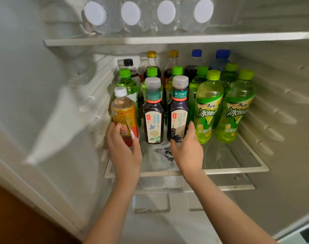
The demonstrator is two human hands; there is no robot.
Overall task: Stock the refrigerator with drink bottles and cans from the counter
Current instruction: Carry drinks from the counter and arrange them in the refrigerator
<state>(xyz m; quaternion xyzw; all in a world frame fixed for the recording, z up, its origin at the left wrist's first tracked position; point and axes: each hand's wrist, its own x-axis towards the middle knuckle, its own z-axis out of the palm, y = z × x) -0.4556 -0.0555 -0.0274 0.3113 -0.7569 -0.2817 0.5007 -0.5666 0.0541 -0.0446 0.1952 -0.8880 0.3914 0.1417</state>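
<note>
While both hands reach into the open refrigerator (282,85), the stocking looks well advanced. The middle shelf (229,170) already carries rows of upright drinks: cola bottles (173,55) at the back, green tea bottles (209,103) filling the middle and right, and a butterfly-label tea bottle (153,111) standing in the front row. On the upper shelf (167,39) four water bottles (130,13) lie on their sides, caps outward. The left hand (123,150) has its fingers (113,127) wrapped round the lower half of an orange-labelled bottle (123,113) at the shelf's front left corner, just beside the side wall. The right hand (187,148) cups the base of a pagoda-label tea bottle (179,110), thumb on one side and fingers (191,125) on the other, so both hands are holding bottles. These two appear to be in the middle of being set down or nudged into line. A strip of bare shelf remains in front for more. The desk is out of view, so I cannot tell how many bottles or cans are left—no cans show here.
</note>
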